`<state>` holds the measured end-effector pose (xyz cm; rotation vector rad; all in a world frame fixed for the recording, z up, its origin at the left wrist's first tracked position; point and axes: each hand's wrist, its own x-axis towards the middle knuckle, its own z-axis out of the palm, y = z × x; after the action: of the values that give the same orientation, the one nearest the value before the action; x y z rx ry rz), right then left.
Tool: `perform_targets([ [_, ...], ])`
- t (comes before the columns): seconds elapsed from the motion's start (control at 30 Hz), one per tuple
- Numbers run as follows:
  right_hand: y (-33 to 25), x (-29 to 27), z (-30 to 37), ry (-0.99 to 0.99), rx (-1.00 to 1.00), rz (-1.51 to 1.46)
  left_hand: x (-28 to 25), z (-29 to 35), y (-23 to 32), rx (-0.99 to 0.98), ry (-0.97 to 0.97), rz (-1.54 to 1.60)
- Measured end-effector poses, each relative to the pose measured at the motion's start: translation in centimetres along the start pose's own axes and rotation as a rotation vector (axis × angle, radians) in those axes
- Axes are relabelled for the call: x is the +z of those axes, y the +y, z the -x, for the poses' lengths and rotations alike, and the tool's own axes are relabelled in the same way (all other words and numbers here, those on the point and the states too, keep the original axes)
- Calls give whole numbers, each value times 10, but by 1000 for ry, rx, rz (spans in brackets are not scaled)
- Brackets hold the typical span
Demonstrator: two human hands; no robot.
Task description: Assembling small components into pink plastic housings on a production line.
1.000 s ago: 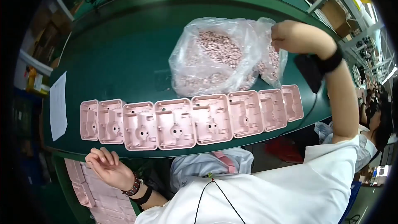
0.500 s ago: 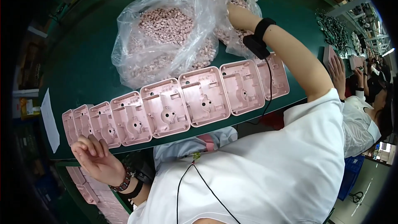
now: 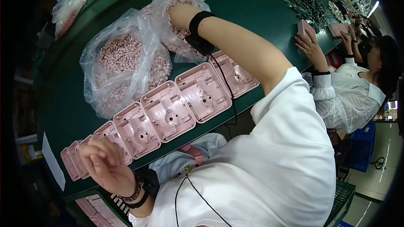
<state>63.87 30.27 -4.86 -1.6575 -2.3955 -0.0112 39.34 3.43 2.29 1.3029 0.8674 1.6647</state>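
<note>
My right hand point(image 3: 181, 16) reaches into the smaller clear plastic bag point(image 3: 162, 6) of small pink plastic parts, its fingers buried and hidden. My left hand point(image 3: 105, 164) is raised over the near left end of a row of pink plastic housings point(image 3: 170, 113). Its fingers curl in toward the palm, and whatever they may hold cannot be made out. The housings are shallow open trays with ribs, posts and round holes, lying side by side along the table edge. A larger clear bag point(image 3: 94, 73) of the same small pink parts point(image 3: 122, 52) stands open behind the row.
A black cable point(image 3: 223, 75) from my right wrist crosses the housings. A white sheet point(image 3: 52, 164) lies at the left end of the green table point(image 3: 248, 12). More pink pieces point(image 3: 94, 212) fill a crate below. To the right, a co-worker point(image 3: 345, 96) handles a pink housing beside dark parts point(image 3: 307, 6).
The view has swung right, so the bags and row appear further left and tilted. My right hand remains in the smaller bag. My left hand's fingers are curled more closely.
</note>
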Motion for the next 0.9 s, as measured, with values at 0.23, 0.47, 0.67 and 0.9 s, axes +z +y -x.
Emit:
perform_targets([
  [0.23, -45, -67, 62, 259, -191, -192, 28, -35, -42, -735, 140, 732],
  [0.47, -143, -56, 203, 418, -440, -609, 84, 16, -47, -1066, -28, 1012],
  [0.67, -119, -38, 216, 520, -427, -619, 111, 20, -52, -1200, 197, 858],
  [0.9, -101, -59, 218, 627, -316, -536, 102, 25, -76, -1198, 56, 905],
])
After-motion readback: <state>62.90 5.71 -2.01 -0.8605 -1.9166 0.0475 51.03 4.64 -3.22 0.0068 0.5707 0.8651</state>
